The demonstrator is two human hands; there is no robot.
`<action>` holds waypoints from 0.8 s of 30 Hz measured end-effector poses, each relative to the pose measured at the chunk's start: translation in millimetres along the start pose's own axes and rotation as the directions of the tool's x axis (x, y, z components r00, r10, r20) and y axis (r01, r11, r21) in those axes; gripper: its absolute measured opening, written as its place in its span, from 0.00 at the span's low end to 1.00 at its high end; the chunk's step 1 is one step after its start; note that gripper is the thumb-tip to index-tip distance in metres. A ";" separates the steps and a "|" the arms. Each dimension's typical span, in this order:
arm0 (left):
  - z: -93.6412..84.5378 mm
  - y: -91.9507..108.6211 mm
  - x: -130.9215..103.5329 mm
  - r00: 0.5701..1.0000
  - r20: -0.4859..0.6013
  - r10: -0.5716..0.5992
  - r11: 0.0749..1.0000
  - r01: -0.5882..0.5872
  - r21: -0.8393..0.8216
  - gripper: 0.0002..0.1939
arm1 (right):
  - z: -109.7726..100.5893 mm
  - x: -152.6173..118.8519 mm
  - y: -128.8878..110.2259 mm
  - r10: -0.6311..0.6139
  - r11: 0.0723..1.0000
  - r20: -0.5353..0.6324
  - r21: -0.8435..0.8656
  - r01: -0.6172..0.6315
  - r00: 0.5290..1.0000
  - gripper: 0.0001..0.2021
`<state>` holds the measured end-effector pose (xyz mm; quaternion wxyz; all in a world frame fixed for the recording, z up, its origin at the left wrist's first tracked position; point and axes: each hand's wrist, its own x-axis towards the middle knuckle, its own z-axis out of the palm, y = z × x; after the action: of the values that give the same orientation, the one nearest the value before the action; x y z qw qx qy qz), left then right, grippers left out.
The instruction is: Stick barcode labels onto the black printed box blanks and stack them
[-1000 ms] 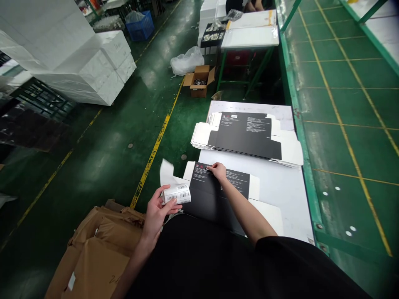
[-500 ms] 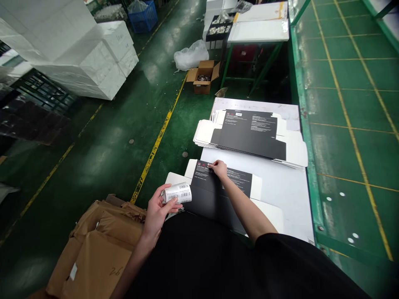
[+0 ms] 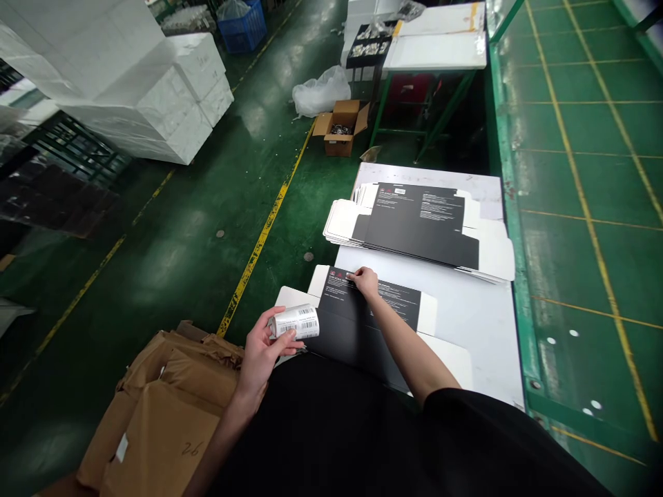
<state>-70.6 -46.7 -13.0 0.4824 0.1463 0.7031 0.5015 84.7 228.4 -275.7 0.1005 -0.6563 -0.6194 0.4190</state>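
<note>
My left hand (image 3: 266,348) is closed around a roll of white barcode stickers (image 3: 296,322), held just over the left edge of a flat, unfolded box (image 3: 342,324). That box is black with white flaps and lies on the near part of the white table. My right hand (image 3: 365,281) reaches across it, fingers pinched at its upper printed edge. A small white sticker (image 3: 350,276) shows at the fingertips, against the box; most of it is hidden. Farther back lies a stack of similar flat boxes (image 3: 414,228), the top one bearing a white sticker (image 3: 400,191).
Brown wrapped cardboard (image 3: 166,407) is piled at lower left. An open carton (image 3: 339,141) stands on the green floor beyond the white table (image 3: 481,324). A green metal frame (image 3: 518,276) runs along the right side. White wrapped blocks (image 3: 181,96) stand at upper left.
The view has shifted very slightly. Both hands keep nearly the same places, the left on the roll and the right at the printed edge of the box.
</note>
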 end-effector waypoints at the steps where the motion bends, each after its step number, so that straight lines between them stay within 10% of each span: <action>1: -0.1 -0.1 0.0 1.000 0.000 0.000 1.000 0.000 0.003 0.35 | 0.3 0.1 0.1 0.002 1.000 0.000 0.000 -0.002 1.000 0.13; 24: 0.5 1.6 -1.5 1.000 0.016 0.004 1.000 -0.005 0.016 0.33 | -0.5 -0.5 -1.4 -0.040 0.989 0.020 -0.139 0.043 0.999 0.12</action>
<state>-69.9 -46.7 -10.9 0.4857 0.1559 0.7030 0.4956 84.1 228.4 -274.2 0.0578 -0.6449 -0.6615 0.3783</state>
